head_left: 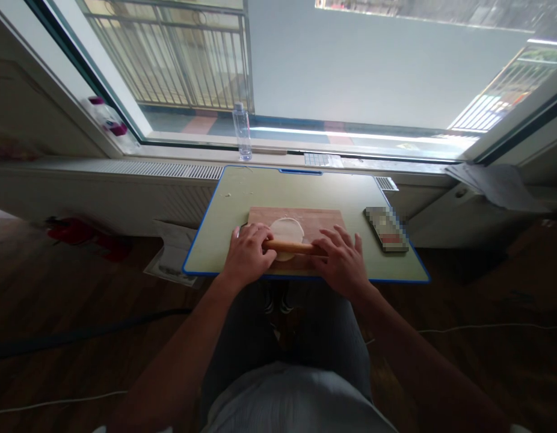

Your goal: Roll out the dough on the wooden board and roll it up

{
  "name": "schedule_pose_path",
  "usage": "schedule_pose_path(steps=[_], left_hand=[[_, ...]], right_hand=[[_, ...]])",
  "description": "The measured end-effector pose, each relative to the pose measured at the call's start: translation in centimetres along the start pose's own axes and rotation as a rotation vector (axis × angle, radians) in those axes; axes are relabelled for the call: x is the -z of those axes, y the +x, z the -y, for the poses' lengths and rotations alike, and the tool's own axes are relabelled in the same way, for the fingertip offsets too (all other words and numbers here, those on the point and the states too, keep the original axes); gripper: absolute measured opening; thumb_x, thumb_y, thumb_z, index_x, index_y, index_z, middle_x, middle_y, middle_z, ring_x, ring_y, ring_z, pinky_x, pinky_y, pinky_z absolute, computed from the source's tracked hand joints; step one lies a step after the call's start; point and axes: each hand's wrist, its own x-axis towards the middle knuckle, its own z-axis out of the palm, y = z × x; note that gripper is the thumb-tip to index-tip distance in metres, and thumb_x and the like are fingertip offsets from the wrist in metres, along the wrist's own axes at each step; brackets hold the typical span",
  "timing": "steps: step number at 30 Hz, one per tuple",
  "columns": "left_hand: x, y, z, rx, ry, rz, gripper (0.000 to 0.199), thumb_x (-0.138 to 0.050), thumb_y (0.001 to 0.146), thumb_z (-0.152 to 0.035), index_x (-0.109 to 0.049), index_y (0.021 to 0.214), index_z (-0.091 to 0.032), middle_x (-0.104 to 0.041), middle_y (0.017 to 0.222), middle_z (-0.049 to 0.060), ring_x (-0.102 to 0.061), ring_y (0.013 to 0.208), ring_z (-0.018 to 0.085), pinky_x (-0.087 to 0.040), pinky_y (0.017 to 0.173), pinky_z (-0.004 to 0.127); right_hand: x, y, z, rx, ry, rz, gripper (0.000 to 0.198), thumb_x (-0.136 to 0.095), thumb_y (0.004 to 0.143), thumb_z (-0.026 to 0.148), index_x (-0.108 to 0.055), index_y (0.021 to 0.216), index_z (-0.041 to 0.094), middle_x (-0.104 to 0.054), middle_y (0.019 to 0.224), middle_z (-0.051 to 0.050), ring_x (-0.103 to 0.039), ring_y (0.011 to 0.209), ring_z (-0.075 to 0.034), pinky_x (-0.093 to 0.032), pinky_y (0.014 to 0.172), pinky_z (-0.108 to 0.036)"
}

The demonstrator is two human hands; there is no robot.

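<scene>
A round, flat piece of dough (286, 229) lies on a wooden cutting board (321, 218). Across its near part rests a wooden rolling pin (290, 246), with a little dough showing on the near side. My left hand (250, 251) is closed over the pin's left end, fingers curled and thumb against it. At the right end, my right hand (341, 257) grips the pin, its fingers bent over the top. Both palms hide the pin's ends.
The board sits on a small blue-edged table (350, 191). A phone (387, 230), blurred out, lies at its right side. Behind, a clear bottle (242, 132) stands on the windowsill, and another bottle (107, 117) with purple parts is at left. A red object (86, 234) is on the floor.
</scene>
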Motion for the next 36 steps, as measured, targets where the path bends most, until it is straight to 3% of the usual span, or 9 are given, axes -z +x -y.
schedule_pose_path(steps=[5,10,14,17,20,23,36], left_hand=[[0.9,1.6,0.8,-0.027,0.010,-0.069,0.020,-0.062,0.085,-0.023,-0.074,0.101,-0.029,-0.077,0.129,0.005,-0.063,0.128,0.030,-0.026,0.131,0.056],[0.8,3.0,1.8,-0.040,-0.056,-0.030,0.019,-0.056,0.090,-0.025,-0.075,0.088,-0.028,-0.078,0.134,0.003,-0.064,0.130,0.026,-0.033,0.128,0.051],[-0.9,4.0,1.6,-0.017,0.049,-0.049,0.041,-0.047,0.103,-0.036,-0.074,0.133,-0.029,-0.068,0.154,0.006,-0.055,0.147,0.029,-0.025,0.133,0.060],[-1.9,4.7,1.2,-0.038,0.143,-0.001,0.053,-0.042,0.107,-0.043,-0.061,0.155,-0.033,-0.052,0.171,0.004,-0.041,0.160,0.031,-0.017,0.135,0.067],[-2.3,5.4,1.0,-0.047,0.195,0.047,0.055,-0.040,0.108,-0.045,-0.056,0.160,-0.039,-0.046,0.175,0.001,-0.037,0.163,0.030,-0.015,0.136,0.066],[-2.4,6.1,0.7,-0.057,0.229,0.072,0.056,-0.039,0.108,-0.047,-0.056,0.161,-0.040,-0.044,0.176,0.000,-0.035,0.164,0.031,-0.014,0.136,0.067],[-2.8,7.8,-0.9,-0.044,0.279,0.111,0.056,-0.037,0.109,-0.047,-0.058,0.160,-0.036,-0.045,0.176,0.005,-0.036,0.162,0.032,-0.017,0.134,0.068]], right_hand=[[-0.1,-0.7,2.0,0.034,0.063,-0.026,0.022,-0.065,0.102,0.051,-0.078,0.109,0.034,-0.068,0.153,-0.003,-0.042,0.157,-0.036,-0.022,0.131,-0.068],[-0.4,-1.8,5.2,0.019,0.108,-0.019,0.019,-0.067,0.103,0.046,-0.076,0.111,0.032,-0.069,0.152,-0.005,-0.045,0.155,-0.036,-0.023,0.130,-0.069],[-0.8,-2.4,6.1,0.001,0.108,-0.065,0.024,-0.066,0.105,0.045,-0.075,0.115,0.025,-0.067,0.153,-0.009,-0.046,0.154,-0.038,-0.024,0.129,-0.071],[-1.2,-2.7,6.1,0.003,0.071,-0.078,0.043,-0.060,0.108,0.051,-0.069,0.139,0.023,-0.059,0.163,-0.012,-0.040,0.159,-0.039,-0.023,0.129,-0.071],[-1.7,-2.6,5.8,-0.018,0.020,-0.049,0.063,-0.056,0.108,0.059,-0.057,0.158,0.019,-0.052,0.169,-0.013,-0.034,0.162,-0.042,-0.022,0.130,-0.072],[-2.0,-2.2,5.3,-0.056,-0.011,-0.017,0.075,-0.053,0.107,0.067,-0.052,0.163,0.017,-0.049,0.171,-0.014,-0.032,0.163,-0.044,-0.022,0.130,-0.073],[-1.9,-1.2,3.4,-0.071,-0.029,0.003,0.082,-0.057,0.102,0.075,-0.053,0.162,0.020,-0.048,0.171,-0.013,-0.030,0.164,-0.044,-0.019,0.132,-0.071]])
